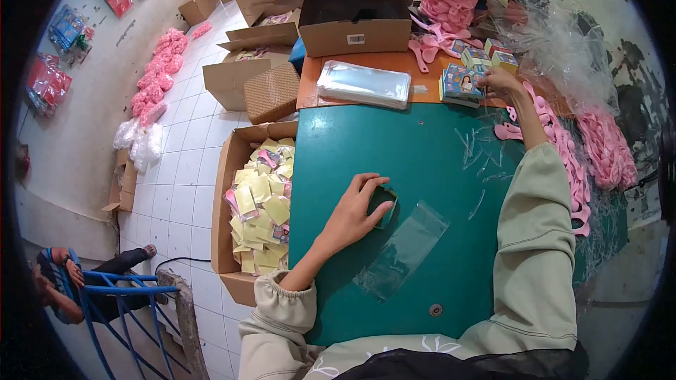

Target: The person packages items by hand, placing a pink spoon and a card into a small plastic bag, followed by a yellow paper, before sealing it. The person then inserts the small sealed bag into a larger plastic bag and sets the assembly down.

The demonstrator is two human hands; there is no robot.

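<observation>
My left hand (358,212) is over the green table (429,148), its fingers curved around a small dark green-edged item (385,205) that is partly hidden. Just right of it lies a flat clear plastic bag (403,250). Farther off, my right hand (502,84) reaches to a stack of small printed cards (461,83), fingertips at the stack's right edge. More card stacks (498,55) stand behind. A pile of clear bags (364,84) lies on the orange surface (310,86). Pink spoon-like pieces (556,141) run along the table's right side.
An open carton (220,239) of yellow-carded packets (264,207) stands against the table's left side. A large open box (357,39) is at the back. Plastic film (563,42) heaps at right. Another person's hand (73,272) shows at lower left by a blue metal frame (134,290).
</observation>
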